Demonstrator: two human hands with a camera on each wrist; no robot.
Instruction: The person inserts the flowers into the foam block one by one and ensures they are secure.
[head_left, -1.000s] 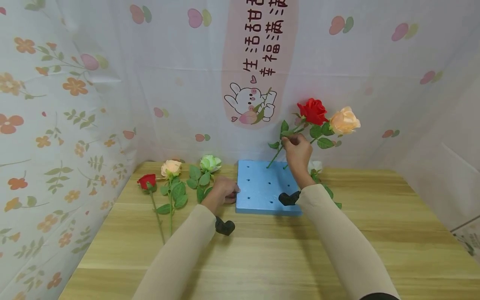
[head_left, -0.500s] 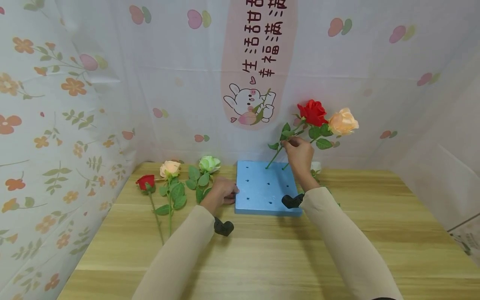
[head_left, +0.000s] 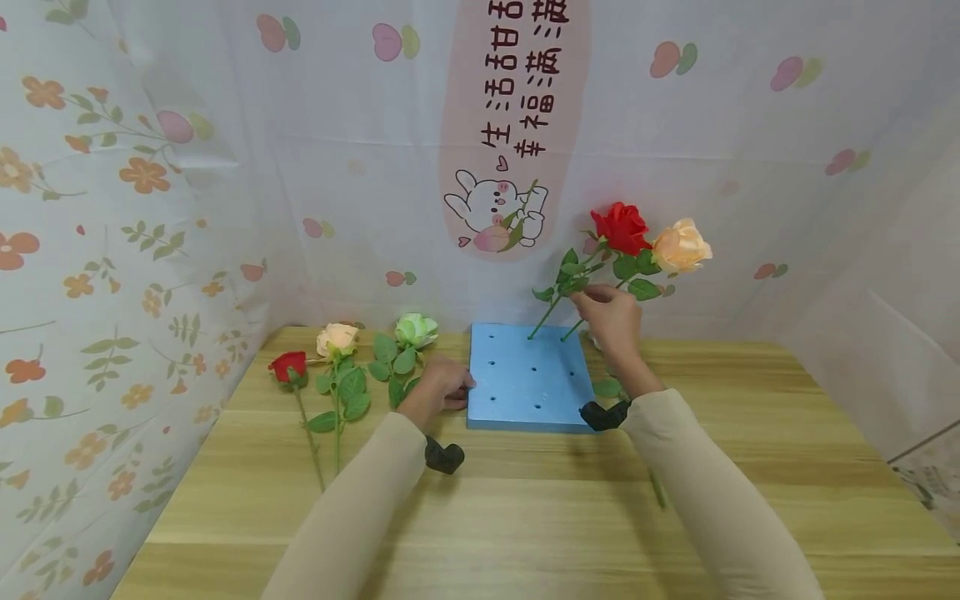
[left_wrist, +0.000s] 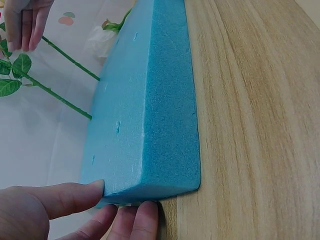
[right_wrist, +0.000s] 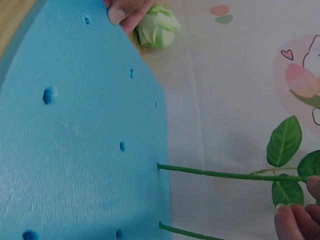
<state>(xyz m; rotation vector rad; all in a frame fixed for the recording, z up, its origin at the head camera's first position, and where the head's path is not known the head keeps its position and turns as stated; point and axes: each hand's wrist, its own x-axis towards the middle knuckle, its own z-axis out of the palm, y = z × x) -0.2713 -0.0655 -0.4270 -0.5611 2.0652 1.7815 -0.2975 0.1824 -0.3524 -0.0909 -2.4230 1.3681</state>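
A blue foam block (head_left: 517,387) with several holes lies on the table. My left hand (head_left: 442,387) holds its left edge, thumb (left_wrist: 80,197) on the top face and fingers against the side. From holes in the far row rise an artificial red rose (head_left: 621,227) and a peach rose (head_left: 680,246), both leaning right. Beside the red rose's stem (right_wrist: 220,174) is my right hand (head_left: 617,321), thumb and fingers parted near the leaves. In the left wrist view those fingers (left_wrist: 25,30) hang loosely just above a leaf, apart from the stem.
Left of the block lie a red rose (head_left: 288,365), a peach rose (head_left: 336,340) and a pale green rose (head_left: 416,330). Another flower's stem (head_left: 657,490) shows beside the right forearm, which hides most of it. A printed curtain (head_left: 360,208) hangs behind the table.
The right hand has let go of the red rose's stem and shifted to the right and slightly down. The red rose stays in the block. My left hand keeps its hold.
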